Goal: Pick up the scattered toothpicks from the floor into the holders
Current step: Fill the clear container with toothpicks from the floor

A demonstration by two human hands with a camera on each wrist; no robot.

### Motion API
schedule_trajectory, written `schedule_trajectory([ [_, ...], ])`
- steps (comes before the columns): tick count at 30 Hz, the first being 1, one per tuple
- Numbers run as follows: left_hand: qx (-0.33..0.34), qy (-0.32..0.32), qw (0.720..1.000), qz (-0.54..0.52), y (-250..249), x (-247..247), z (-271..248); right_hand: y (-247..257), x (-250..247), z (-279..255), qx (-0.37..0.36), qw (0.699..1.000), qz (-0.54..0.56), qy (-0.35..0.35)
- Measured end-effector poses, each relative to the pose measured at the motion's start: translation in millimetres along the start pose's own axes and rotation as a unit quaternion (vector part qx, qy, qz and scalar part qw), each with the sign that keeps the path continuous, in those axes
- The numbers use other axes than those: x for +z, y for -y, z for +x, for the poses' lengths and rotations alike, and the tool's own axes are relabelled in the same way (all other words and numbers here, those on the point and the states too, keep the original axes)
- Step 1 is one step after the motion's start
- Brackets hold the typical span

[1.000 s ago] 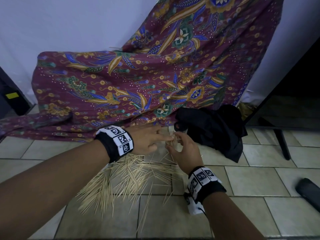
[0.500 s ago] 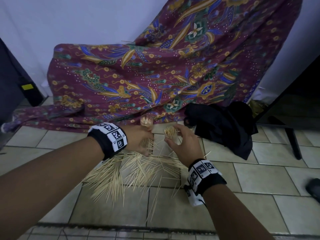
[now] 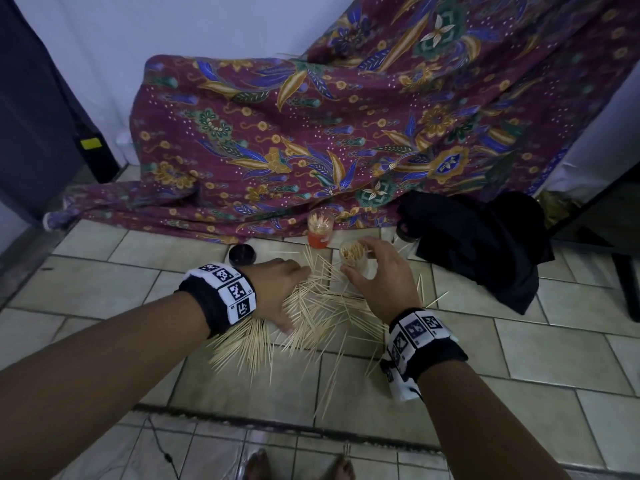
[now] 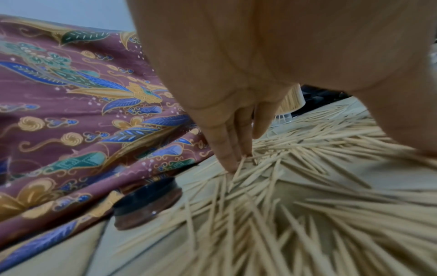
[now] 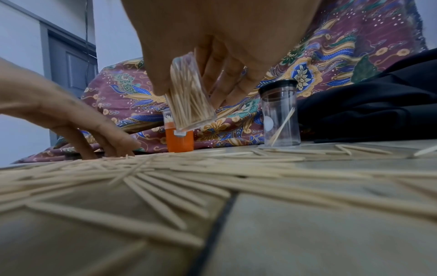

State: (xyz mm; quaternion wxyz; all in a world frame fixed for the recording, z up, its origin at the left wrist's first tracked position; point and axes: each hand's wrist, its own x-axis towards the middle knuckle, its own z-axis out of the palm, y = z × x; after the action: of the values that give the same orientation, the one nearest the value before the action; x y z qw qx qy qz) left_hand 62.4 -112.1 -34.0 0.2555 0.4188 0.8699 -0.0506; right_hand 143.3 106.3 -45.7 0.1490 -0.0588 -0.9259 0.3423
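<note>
On the tiled floor (image 3: 540,344), seen from the head, lots of toothpicks (image 3: 311,313) lie in a messy pile. The left hand (image 3: 277,289) rests on them with its fingers straight. The right hand (image 3: 377,275) is wrapped around a clear holder (image 3: 353,258) full of sticks. An orange holder (image 3: 320,232) stands just behind, by the flowery cloth (image 3: 311,133).

From the left wrist, straight fingertips (image 4: 230,164) touch the toothpicks (image 4: 295,205). A dark lid (image 4: 147,203) sits close by.

From the right wrist, the right hand (image 5: 212,46) holds the clear holder (image 5: 189,99) tilted above the floor. Another clear jar (image 5: 280,114) stands beside a black cloth (image 5: 369,112).
</note>
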Motion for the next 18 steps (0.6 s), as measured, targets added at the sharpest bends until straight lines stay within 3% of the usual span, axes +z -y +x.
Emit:
schedule_trajectory([
  [8, 0.059, -0.084, 0.992, -0.078, -10, -2, -2, -3, 2, 1, -0.007, 1.000, -0.004, -0.009],
  [10, 0.022, -0.101, 0.992, -0.068, -8, -5, -6, -3, 2, 1, -0.003, 1.000, -0.002, -0.009],
  [13, -0.066, -0.048, 0.997, -0.016, -14, -3, -11, -4, 1, 1, -0.005, 1.000, -0.001, -0.012],
  [18, -0.085, -0.055, 0.995, -0.007, -36, 3, -10, -3, 1, 1, -0.003, 1.000, -0.001, -0.010],
])
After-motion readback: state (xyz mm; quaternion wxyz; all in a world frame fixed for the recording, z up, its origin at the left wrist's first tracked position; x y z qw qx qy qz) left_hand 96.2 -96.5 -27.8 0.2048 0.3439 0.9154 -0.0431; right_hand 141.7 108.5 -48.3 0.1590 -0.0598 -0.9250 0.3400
